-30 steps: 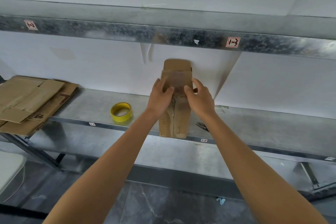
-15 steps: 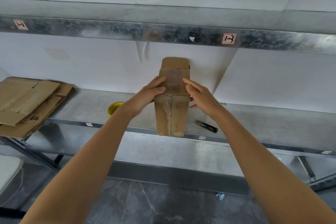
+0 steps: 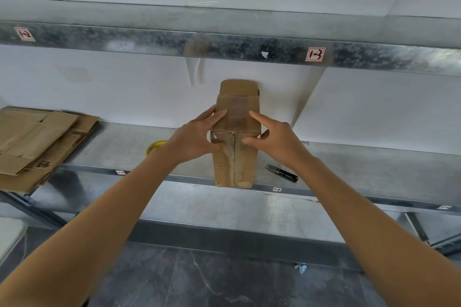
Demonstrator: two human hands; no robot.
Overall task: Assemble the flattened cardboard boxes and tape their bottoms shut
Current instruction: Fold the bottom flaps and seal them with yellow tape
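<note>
Item 1. My two forearms, reaching from the bottom corners of the view up to the work; the elbows are cut off.

Item 2. Left hand (image 3: 192,142): fingers straight and slightly spread, laid flat over the box's upper edge, thumb on the near face. I judge it is pressing tape down, not gripping.

Item 3. Right hand (image 3: 279,142): forefinger straight on the upper panel, thumb pressing the near face. The other fingers lie along the right side and are partly hidden, so I cannot tell whether they curl.

Item 4. Tall narrow brown cardboard box (image 3: 234,159), assembled, standing at the front lip of the grey metal shelf (image 3: 361,167) with its seamed face towards me. A glossy film crosses the seam's top; its extent is hard to make out. A rounded tuck flap stands up at the far end.

Item 5. Small black thread snips (image 3: 282,172), just right of the box, within reach for cutting.

Item 6. Yellow tape roll (image 3: 155,145), mostly hidden behind my left wrist.

Item 7. Stack of flattened brown cardboard boxes (image 3: 37,142), far left, cropped by the frame; awaiting assembly, I judge.

Item 8. Upper galvanised shelf beam (image 3: 149,40) with a red-and-white label (image 3: 315,54); the markings are too blurred to read with confidence.
</note>
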